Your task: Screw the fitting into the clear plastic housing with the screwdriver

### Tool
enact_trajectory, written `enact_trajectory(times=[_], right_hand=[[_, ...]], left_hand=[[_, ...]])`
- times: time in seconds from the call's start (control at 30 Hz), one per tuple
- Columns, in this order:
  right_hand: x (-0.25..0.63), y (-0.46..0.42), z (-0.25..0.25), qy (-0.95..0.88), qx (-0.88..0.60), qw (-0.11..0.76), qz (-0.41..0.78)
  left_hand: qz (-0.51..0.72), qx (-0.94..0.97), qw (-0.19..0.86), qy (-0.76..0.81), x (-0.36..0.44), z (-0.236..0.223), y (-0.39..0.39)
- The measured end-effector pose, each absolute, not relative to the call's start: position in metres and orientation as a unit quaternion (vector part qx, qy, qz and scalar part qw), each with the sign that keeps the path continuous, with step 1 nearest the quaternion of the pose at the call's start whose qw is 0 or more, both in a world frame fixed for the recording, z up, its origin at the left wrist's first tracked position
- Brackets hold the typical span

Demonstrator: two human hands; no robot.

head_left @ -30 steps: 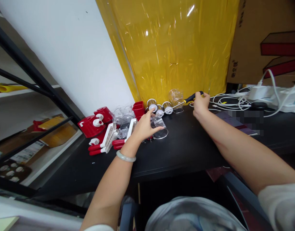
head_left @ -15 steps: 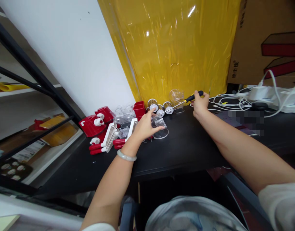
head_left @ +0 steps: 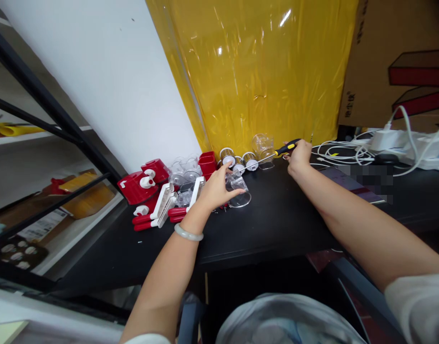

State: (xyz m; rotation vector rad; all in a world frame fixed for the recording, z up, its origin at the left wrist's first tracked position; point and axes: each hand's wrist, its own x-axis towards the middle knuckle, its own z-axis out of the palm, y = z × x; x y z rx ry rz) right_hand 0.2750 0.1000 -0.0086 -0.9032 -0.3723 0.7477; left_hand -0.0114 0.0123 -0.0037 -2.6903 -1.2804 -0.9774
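Note:
My right hand (head_left: 299,156) is closed around the black and yellow handle of a screwdriver (head_left: 286,147). Its thin metal shaft points left and down, and the tip meets a clear plastic part (head_left: 237,182). With thumb and fingers curved round that clear part, my left hand (head_left: 218,186) grips it on the table. Part of the clear piece is hidden behind the fingers. Just behind it lie several metal drums (head_left: 251,161) with white ends. A red plastic hopper (head_left: 207,164) stands left of the drums, and another clear part (head_left: 262,149) leans at the yellow sheet.
Red housings (head_left: 137,186) and white crank handles with red grips (head_left: 159,210) lie on the black table (head_left: 262,229) at left. White cables (head_left: 344,152) and chargers (head_left: 386,137) lie at right, near a flat dark device (head_left: 348,184). A yellow plastic sheet (head_left: 262,71) hangs behind.
The fingers of my right hand have shifted and turned on the screwdriver's handle, which sits slightly lower. My left hand and the clear part stay almost in place.

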Motion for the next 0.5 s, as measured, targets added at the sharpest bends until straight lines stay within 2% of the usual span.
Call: enact_trajectory(times=[0.2,0.5], right_hand=[[0.2713,0.1038,-0.0142,-0.182,-0.436,0.832,0.29],[0.276,0.1063,-0.0111,-0.179,-0.429,0.832,0.303]], left_hand=[[-0.313,-0.859,0.005,-0.406,-0.012,-0.0042,0.0133],[-0.312,-0.86,0.012,-0.403,-0.0121,-0.0041,0.0124]])
